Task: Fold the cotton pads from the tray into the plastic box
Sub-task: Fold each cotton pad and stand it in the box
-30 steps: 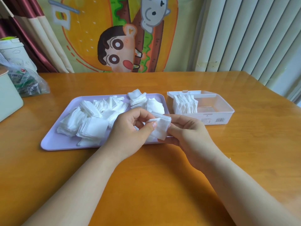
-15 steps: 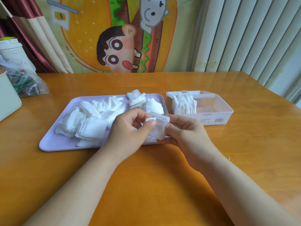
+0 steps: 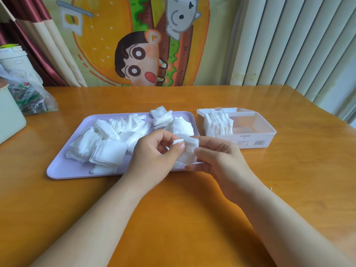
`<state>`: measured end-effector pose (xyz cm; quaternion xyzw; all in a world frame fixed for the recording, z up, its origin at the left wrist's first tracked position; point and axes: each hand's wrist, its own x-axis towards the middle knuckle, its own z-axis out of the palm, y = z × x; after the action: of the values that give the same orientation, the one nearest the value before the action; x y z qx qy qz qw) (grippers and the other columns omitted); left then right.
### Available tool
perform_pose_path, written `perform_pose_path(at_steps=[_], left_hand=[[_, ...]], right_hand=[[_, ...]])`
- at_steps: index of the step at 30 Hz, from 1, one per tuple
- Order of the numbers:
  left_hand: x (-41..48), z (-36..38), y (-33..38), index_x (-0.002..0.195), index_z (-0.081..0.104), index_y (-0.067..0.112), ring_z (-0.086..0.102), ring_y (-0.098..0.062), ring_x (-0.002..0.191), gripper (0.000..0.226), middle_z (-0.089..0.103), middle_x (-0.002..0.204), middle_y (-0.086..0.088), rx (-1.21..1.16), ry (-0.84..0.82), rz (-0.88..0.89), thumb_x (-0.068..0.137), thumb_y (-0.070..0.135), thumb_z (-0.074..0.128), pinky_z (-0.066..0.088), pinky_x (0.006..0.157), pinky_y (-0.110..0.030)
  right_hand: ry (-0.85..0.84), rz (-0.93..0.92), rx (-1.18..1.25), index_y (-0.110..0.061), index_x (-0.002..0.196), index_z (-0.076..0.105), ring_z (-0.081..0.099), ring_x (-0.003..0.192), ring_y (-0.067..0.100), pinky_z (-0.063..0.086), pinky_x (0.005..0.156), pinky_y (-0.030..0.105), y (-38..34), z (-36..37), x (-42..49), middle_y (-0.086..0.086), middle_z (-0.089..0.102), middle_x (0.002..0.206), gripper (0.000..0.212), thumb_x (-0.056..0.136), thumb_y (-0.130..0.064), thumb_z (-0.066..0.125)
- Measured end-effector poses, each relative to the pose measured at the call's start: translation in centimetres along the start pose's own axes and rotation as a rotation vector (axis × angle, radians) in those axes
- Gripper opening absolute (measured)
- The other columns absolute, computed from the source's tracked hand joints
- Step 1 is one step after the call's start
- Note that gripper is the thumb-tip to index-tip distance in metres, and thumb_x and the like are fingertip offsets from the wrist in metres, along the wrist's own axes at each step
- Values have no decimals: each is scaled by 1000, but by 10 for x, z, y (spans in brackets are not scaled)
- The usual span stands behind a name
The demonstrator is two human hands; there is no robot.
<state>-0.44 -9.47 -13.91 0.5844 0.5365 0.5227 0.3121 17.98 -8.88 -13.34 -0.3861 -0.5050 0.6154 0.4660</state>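
A lilac tray (image 3: 63, 169) lies on the wooden table with several loose white cotton pads (image 3: 107, 141) heaped on it. To its right stands a clear plastic box (image 3: 254, 133) with a row of folded pads (image 3: 218, 125) upright at its left end. Over the tray's near right corner my left hand (image 3: 152, 157) and my right hand (image 3: 219, 162) both pinch one white cotton pad (image 3: 187, 149), partly folded, with the left thumb pressed on its top edge.
A clear bag of small packets (image 3: 30, 99) and a pale green container (image 3: 9, 120) sit at the table's far left. A cartoon curtain and vertical blinds hang behind the table. The table's right edge runs close to the box.
The hands have stayed over the tray's right corner. The fingers have shifted slightly on the pad, pressing its fold tighter.
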Motion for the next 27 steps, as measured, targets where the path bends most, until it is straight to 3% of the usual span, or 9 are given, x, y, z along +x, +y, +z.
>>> perform_pose_path(at_steps=[4,7,11,14,17,19,22,24,27], left_hand=[[1,0,0,101,69,30,57,-18,66,22,67,86,13,103,59,-8,85,28,85,47,62,-14],[3,-7,1,124,64,37,57,-9,69,51,66,106,15,72,-37,-66,80,31,90,51,68,-17],[5,-12,-3,103,78,30,62,-23,76,25,75,100,-2,-50,-195,-65,79,27,84,62,82,-55],[2,-9,-1,93,78,26,58,-25,72,13,71,91,-20,-67,-186,-30,81,29,84,56,74,-47],[0,-6,2,93,77,29,56,-17,64,12,70,75,-11,-42,-182,-11,87,21,85,48,66,-38],[-2,-4,4,98,76,34,59,-18,61,19,70,72,-13,-24,-162,0,88,19,84,50,65,-35],[-5,-2,9,102,75,35,54,-20,55,22,62,66,-23,20,-131,36,90,18,81,48,59,-29],[-7,-1,12,98,77,32,54,-32,55,15,60,65,-26,21,-113,53,92,19,79,49,56,-35],[-6,-1,13,96,77,36,62,-46,69,12,68,73,-21,5,-59,52,94,24,78,58,66,-50]], right_hand=[[-28,-4,-31,-8,125,73,74,100,20,62,83,38,1,1,-1,12,80,114,35,91,-10,79],[60,-40,-96,-7,119,73,76,93,23,61,85,42,6,1,2,13,81,105,25,95,1,73],[57,-73,-133,-3,116,71,77,100,29,64,88,46,4,0,1,16,80,109,20,101,7,60],[10,-47,-38,-1,116,71,74,107,35,64,88,46,0,4,-2,23,74,118,17,103,-9,66],[25,-36,2,2,108,72,74,99,36,63,89,43,0,6,-1,31,72,108,36,101,-33,67],[59,-40,-2,-2,102,72,75,90,29,63,92,44,0,6,-2,24,75,92,29,103,-30,66],[99,-21,-10,-1,107,71,76,88,30,62,96,48,1,6,-1,28,76,93,25,104,-25,66],[87,-25,-24,-2,110,73,77,93,28,64,92,46,0,6,-1,27,76,104,29,102,-29,68],[23,-59,-134,-10,117,73,77,97,18,66,83,41,-6,6,-3,9,80,104,27,95,-25,77]])
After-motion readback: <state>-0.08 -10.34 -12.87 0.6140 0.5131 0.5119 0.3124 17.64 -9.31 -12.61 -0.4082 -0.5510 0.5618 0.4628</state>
